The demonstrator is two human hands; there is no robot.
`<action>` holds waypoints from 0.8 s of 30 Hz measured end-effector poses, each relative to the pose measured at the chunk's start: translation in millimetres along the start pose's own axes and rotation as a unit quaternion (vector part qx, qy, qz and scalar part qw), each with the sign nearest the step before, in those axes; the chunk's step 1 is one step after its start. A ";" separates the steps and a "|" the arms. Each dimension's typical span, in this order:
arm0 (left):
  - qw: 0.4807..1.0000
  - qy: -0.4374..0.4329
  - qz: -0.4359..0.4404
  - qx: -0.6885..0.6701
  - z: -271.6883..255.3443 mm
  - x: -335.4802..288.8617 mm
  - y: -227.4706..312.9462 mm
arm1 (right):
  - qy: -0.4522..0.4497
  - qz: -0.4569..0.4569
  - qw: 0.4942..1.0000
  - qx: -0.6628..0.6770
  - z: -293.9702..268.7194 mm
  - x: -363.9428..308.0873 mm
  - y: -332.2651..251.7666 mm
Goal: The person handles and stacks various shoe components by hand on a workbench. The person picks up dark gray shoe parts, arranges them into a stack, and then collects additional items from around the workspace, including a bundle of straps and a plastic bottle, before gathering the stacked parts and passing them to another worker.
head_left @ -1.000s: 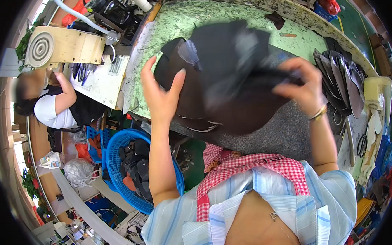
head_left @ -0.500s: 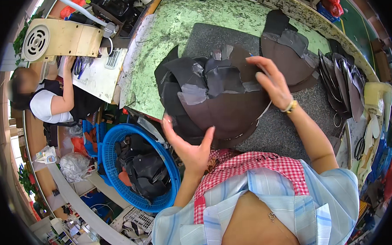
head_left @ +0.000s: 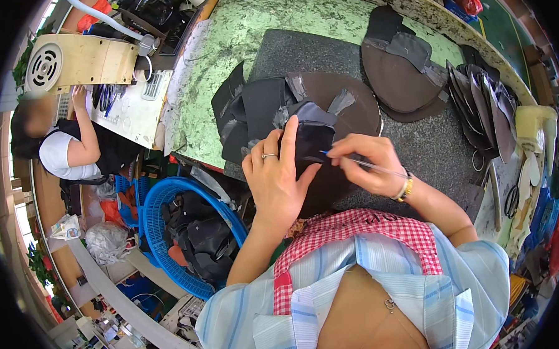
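My left hand grips a folded, shiny black leather-like piece, with the fingers along its left side and the thumb at its lower edge. In my right hand is a slim clear pen, its blue tip at the right edge of that piece. Beneath both hands lie large rounded dark brown panels, partly covered. Black panels with ragged grey patches are joined to or overlap them on the left; I cannot tell which.
A dark speckled mat lies on the worn green table. More brown panels rest at far right, near an upright stack of dark pieces. Scissors lie right. A blue basket of black pieces stands left; a person sits beyond.
My hands have come together from either side of the panels. The left has taken hold of a black piece and raised it; the right now holds a pen against it.
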State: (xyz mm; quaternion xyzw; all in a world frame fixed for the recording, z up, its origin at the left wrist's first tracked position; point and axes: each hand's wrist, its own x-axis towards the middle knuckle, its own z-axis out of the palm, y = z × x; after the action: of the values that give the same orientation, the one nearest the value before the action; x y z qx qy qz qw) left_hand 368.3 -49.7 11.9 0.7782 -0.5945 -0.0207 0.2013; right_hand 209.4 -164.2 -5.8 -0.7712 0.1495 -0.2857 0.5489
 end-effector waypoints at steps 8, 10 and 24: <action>1.000 0.011 -0.020 -0.010 0.4 -3.5 -1.4 | -0.084 0.184 0.967 0.156 -9.4 25.0 15.2; 0.998 0.045 0.010 -0.043 2.6 -3.4 -6.7 | 0.007 0.157 0.974 0.163 -15.0 33.8 27.2; 0.949 0.228 0.052 -0.211 27.5 -9.9 -6.1 | -0.109 -0.040 0.992 0.044 -19.0 69.8 36.6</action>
State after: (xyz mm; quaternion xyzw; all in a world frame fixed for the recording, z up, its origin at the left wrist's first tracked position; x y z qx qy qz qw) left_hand 363.5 -47.1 -17.5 0.6699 -0.5544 0.0425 0.4921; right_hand 256.2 -229.6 -16.2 -0.7783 0.0452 -0.2282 0.5832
